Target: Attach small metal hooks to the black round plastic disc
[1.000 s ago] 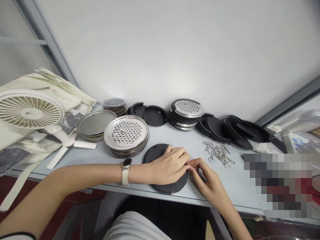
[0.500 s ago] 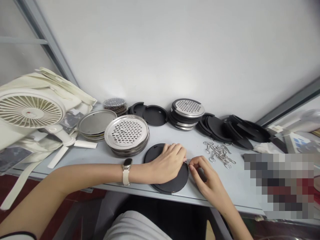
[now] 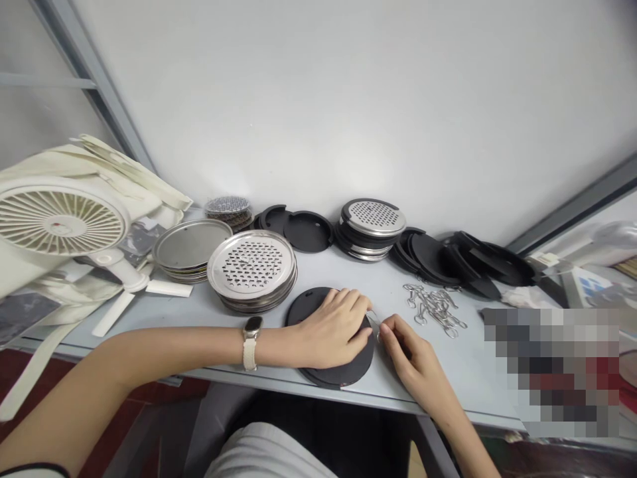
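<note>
The right hand (image 3: 412,353) pinches a metal clip (image 3: 375,318) in its grip, and a black disc (image 3: 355,370) lies just left of that grip. The left hand (image 3: 336,334) rests over the disc, its grip too hidden to tell, while a pile of clips (image 3: 432,308) sits on the desk (image 3: 470,382) to the right of the right grip

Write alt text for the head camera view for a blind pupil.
A person's left hand lies over a black disc while the right hand pinches a small metal clip near the disc's edge. Around them are stacked metal graters, more clips and a white fan.
</note>
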Demonstrator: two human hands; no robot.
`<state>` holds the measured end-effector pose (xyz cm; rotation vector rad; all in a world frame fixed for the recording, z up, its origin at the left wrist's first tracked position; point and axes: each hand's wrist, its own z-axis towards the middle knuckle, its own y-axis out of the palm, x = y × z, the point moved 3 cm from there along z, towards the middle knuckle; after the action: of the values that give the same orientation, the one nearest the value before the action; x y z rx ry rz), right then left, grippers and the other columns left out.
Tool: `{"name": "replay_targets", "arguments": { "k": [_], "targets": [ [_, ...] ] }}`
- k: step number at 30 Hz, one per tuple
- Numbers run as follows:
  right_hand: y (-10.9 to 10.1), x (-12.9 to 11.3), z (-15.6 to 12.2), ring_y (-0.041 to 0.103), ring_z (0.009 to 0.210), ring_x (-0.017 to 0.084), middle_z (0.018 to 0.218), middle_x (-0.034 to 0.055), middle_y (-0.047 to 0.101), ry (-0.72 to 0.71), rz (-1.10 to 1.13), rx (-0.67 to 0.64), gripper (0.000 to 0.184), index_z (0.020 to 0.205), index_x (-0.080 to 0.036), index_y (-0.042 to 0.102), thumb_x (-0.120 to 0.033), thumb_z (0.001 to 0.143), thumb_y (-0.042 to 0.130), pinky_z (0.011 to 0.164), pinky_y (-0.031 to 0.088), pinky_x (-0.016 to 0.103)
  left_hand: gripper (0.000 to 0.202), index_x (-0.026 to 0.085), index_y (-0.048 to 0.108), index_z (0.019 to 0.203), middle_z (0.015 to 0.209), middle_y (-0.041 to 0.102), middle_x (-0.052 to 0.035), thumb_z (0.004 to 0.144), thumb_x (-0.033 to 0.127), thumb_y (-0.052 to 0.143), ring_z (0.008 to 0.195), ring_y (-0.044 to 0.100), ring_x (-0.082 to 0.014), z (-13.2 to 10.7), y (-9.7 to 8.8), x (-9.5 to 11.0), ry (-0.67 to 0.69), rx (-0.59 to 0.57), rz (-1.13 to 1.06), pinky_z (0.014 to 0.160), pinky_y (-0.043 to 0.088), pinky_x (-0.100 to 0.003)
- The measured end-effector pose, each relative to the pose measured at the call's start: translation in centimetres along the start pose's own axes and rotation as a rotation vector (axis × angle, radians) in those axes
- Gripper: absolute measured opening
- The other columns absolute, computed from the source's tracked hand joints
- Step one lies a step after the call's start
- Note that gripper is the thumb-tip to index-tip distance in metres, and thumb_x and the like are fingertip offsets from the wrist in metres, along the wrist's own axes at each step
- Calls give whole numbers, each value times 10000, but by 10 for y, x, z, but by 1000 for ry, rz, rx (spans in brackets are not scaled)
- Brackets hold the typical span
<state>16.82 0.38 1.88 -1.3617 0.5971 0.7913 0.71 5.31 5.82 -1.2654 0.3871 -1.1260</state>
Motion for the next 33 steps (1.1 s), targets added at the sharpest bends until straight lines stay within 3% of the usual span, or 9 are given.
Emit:
{"name": "replay_targets", "arguments": {
  "k": [4, 11, 21, 33],
  "targets": [
    [2, -2, 2, 439, 585, 141, 649, -39, 436, -32, -50, -50, 290, 781, -220, 419, -397, 1001, 352, 579, 364, 235, 172, 156, 462, 1039, 1054, 525, -87, 911, 260, 509, 976, 486, -226, 0, -1, 0, 23, -25, -32, 876, 406, -365],
    [4, 2, 1, 475, 605, 149, 667, -26, 482, -48, -75, -90, 287, 785, -223, 413, -367, 1013, 316, 600, 385, 243, 106, 162, 483, 1014, 1042, 538, -78, 936, 157, 412, 991, 480, -206, -1, -3, 2, 129, -53, -29, 888, 393, -339],
    [4, 0, 1, 477, 607, 145, 671, -26, 480, -60, -59, -90, 295, 775, -221, 416, -359, 1015, 315, 607, 385, 240, 127, 164, 486, 1020, 1026, 545, -74, 946, 158, 384, 983, 488, -202, -1, 1, 1, 125, -70, -17, 872, 391, -337],
    [4, -1, -1, 368, 583, 123, 646, -48, 376, -23, -22, -83, 303, 747, -217, 372, -383, 1001, 373, 551, 321, 228, 126, 150, 492, 992, 1023, 540, -82, 950, 141, 374, 981, 494, -205, 0, -1, 2, 149, -86, 29, 865, 378, -329]
  ]
}}
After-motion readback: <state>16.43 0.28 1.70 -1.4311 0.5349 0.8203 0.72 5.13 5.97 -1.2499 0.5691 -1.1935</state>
